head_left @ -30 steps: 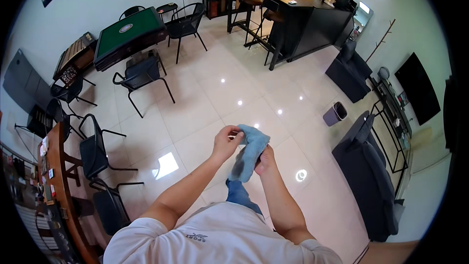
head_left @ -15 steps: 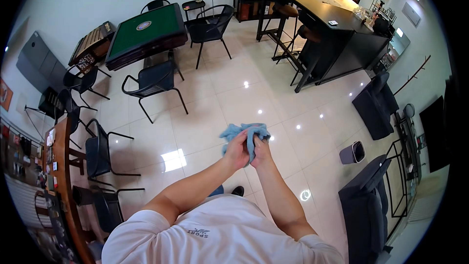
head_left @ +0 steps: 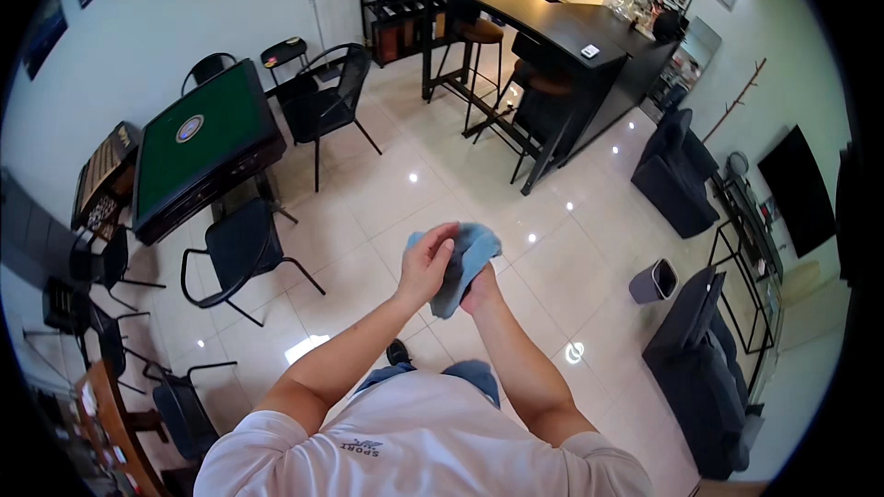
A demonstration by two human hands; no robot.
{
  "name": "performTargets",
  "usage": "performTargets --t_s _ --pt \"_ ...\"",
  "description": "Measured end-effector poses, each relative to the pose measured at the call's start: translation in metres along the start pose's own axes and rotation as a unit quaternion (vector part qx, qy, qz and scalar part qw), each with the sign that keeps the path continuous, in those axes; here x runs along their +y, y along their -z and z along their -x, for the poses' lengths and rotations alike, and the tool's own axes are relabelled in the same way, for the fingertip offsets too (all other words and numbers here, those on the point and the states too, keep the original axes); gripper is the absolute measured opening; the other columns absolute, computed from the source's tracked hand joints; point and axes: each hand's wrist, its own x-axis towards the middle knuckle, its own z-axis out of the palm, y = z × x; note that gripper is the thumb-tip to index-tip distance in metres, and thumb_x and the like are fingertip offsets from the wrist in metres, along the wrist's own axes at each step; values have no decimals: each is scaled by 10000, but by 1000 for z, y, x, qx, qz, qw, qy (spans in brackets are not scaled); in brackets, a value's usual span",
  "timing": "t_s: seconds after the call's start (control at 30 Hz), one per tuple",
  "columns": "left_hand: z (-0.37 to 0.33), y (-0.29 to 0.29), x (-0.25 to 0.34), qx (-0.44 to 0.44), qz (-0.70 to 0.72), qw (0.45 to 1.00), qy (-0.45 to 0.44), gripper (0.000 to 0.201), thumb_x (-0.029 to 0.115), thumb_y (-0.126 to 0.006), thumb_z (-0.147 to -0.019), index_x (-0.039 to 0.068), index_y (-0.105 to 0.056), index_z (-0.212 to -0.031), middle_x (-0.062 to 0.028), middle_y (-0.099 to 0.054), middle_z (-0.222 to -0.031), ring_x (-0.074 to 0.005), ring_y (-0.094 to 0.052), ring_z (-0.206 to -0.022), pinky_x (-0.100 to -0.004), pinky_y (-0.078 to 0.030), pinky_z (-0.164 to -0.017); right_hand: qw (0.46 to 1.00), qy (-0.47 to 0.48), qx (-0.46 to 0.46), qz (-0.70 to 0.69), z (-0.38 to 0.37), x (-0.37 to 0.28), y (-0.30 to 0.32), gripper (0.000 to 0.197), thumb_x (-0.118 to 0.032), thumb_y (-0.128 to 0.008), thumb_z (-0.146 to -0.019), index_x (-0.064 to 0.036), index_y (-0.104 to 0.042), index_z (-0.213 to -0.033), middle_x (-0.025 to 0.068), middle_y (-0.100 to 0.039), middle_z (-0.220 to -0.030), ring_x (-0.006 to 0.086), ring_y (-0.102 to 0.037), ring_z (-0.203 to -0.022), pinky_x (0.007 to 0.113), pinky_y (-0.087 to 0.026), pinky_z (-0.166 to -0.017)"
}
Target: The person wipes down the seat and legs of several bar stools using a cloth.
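Observation:
A light blue cloth [head_left: 474, 247], bunched and partly folded, hangs in front of my body above the tiled floor. My right hand [head_left: 481, 291] grips it from below on the right; the cloth covers most of those fingers. Against the cloth's left side lies my left hand [head_left: 426, 267], its fingers stretched out and its thumb raised. A bit of cloth shows beyond the left fingers too.
Ahead on the left stands a green-topped game table [head_left: 216, 124] with black armchairs [head_left: 244, 244] around it. A dark bar counter [head_left: 534, 23] with stools is ahead right. At the right are a waste bin [head_left: 654, 282] and a dark sofa [head_left: 695, 368]. Lower left is a wooden table [head_left: 115, 419].
My view has turned to the right, and the room's furniture has shifted left. My left fingers have loosened from the bunched cloth and straightened; the cloth now hangs more open from my right hand.

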Motion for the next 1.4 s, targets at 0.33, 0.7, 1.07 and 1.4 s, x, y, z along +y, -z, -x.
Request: performTargets --t_s 0.33,0.7,1.07,1.4 --pt "-144 5 -56 -43 -376 923 -61 605 354 -342 -1071 35 -253 -1578 -177 -190 -1661 -374 -103 -1546 -605 -22 -1203 996 61 -33 -47 -112 -37 -18 652 -581 -406 -1022 -155 -422 -1515 52 -430 -1561 224 -428 -1418 395 -335 -1181" --pt "-312 3 -78 -145 -474 862 -107 711 426 -398 -1032 -41 -267 -1551 -231 -188 -1646 -390 -115 -1542 -555 -28 -1220 995 67 40 -57 -284 -125 -1 689 -650 -387 -998 -141 -481 -1452 78 -508 -1486 267 -507 -1339 429 -415 -1118" --pt "-492 -12 -101 -183 -385 900 -92 717 437 -407 -1037 -73 -284 -1525 -237 -233 -1631 -376 -181 -1532 -498 -89 -1231 985 52 94 -134 -421 -228 12 698 -647 -378 -994 -117 -510 -1429 105 -545 -1446 287 -535 -1301 447 -415 -1116" --pt "-682 -9 -119 -169 519 755 365 509 347 -383 -1079 -6 -469 -1436 -154 -524 -1450 -283 -483 -1346 -390 -330 -1174 957 147 100 -231 -550 -312 6 484 -493 -444 -1035 -78 -622 -1210 127 -655 -1239 281 -638 -1134 423 -518 -1000"
